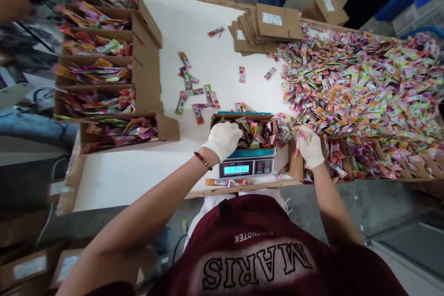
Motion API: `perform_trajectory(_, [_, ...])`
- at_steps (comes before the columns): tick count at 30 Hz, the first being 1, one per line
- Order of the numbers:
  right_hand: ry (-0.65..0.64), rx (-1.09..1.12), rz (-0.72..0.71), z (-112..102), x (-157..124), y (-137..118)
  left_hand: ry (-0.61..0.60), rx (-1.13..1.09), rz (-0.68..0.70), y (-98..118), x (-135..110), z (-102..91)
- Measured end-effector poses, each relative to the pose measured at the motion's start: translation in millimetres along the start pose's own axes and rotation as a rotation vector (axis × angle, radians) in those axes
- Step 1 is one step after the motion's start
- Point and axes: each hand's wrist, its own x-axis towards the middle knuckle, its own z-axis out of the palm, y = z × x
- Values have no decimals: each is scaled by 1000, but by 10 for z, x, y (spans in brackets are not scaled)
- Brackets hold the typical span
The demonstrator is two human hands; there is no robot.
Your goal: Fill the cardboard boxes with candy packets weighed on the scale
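Filling the box [274, 135] on the scale [251, 169] seems underway: the left hand [224, 139] curls over it, grip unclear; right of the scale, the right hand [311, 149] grips sachets [305, 133], probably needing careful release.

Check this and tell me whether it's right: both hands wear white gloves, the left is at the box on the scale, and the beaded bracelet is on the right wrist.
One error: the head view shows the beaded bracelet on the left wrist. The rest stands: white gloves, left hand at the box on the scale.
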Motion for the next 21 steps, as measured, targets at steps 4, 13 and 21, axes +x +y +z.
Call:
perform_trajectory(4, [-106,198,-328,-209,168,-716,-45,-30,73,-41,-32,-23])
perform_trajectory(13, [-574,492,-377,220,631,-1090,453,-285,-144,-646,-1380,-106])
perform_trajectory(21, [10,638,-176,-251,399,-811,548,-559,-410,-707,-1975,436])
